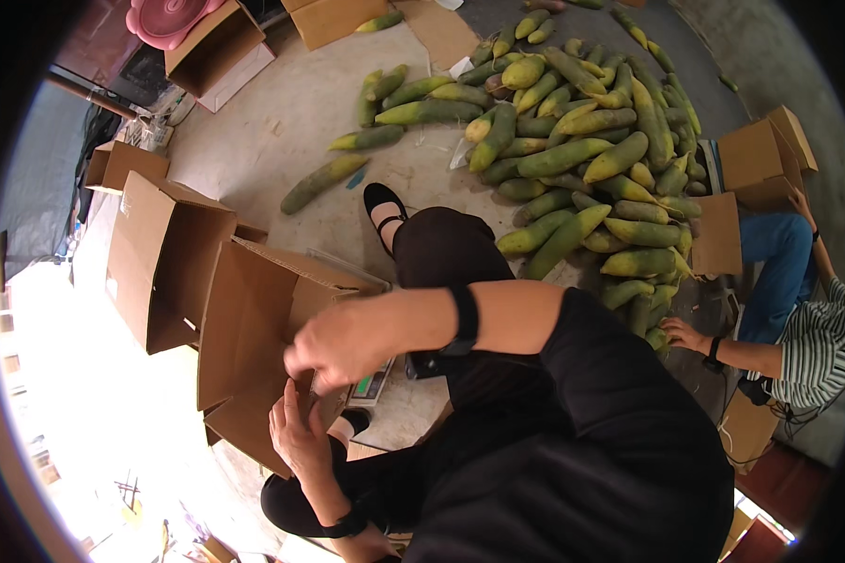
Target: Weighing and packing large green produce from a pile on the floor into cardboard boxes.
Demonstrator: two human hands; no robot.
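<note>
An open cardboard box (253, 331) stands tilted before me, its flaps raised. My right hand (352, 345) is over its near side, fingers bent downward and blurred by motion; whether it grips anything is hidden. Just below it, my left hand (299, 436) is held by the box's near edge with fingers extended and slightly apart, and no object shows in it. Partly covered by the box and my right arm is a digital scale (372, 388) with a green display. To my right lies a large heap of green radishes (563, 155).
Another open cardboard box (172, 260) stands beyond the first. Loose radishes (324, 184) lie on the concrete floor (253, 148). A pink plastic basin (172, 17) rests by a farther box (215, 53). At right, a seated co-worker (774, 345) reaches toward the heap beside an open carton (760, 162).
</note>
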